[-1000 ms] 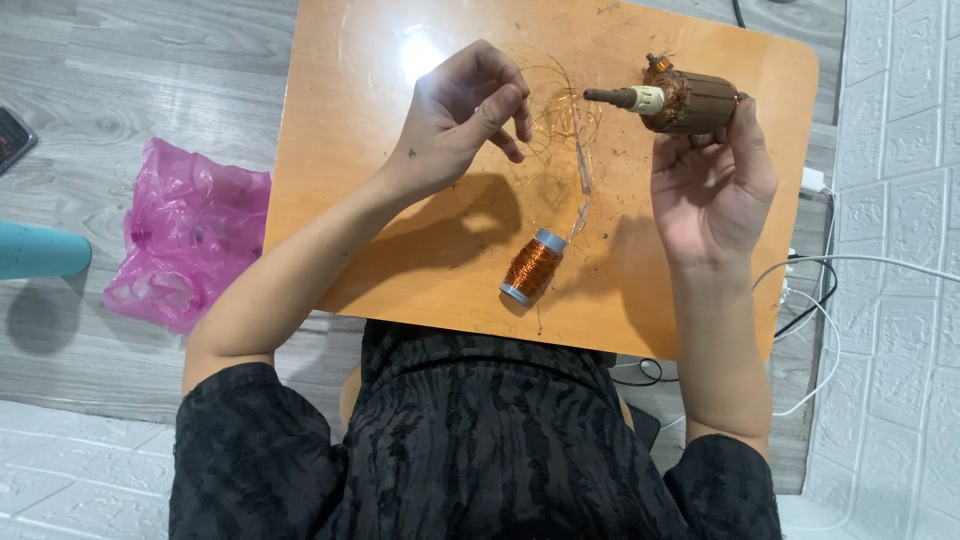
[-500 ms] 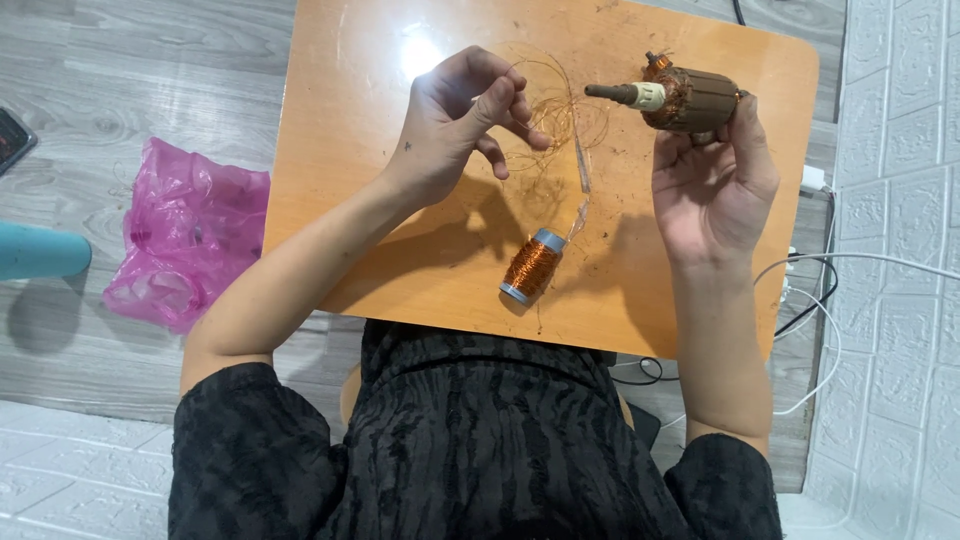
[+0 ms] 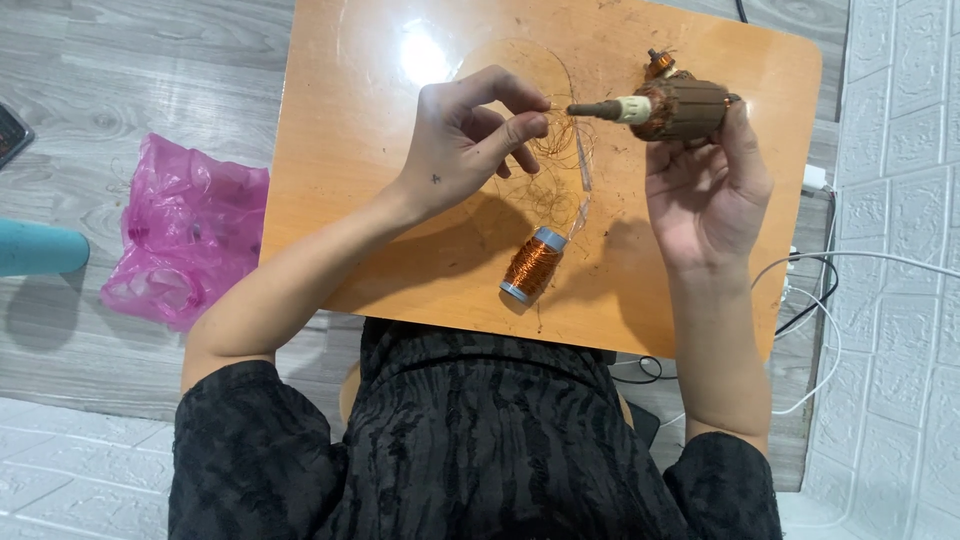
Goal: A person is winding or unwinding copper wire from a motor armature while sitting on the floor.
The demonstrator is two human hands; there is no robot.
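Home floor, low wooden table (image 3: 350,150)

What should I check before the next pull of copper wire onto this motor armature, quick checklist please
1. Right hand grips armature: ok.
2. Left hand pinches the thin wire: ok, seemingly.
3. Wire free of tangles: not ok, loose loops lie under the left hand.
4. Spool lying free on the table: ok.
5. Wire anchored on the armature: cannot tell.

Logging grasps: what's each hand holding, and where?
Right hand grips the motor armature by its wound core. Left hand pinches thin copper wire.
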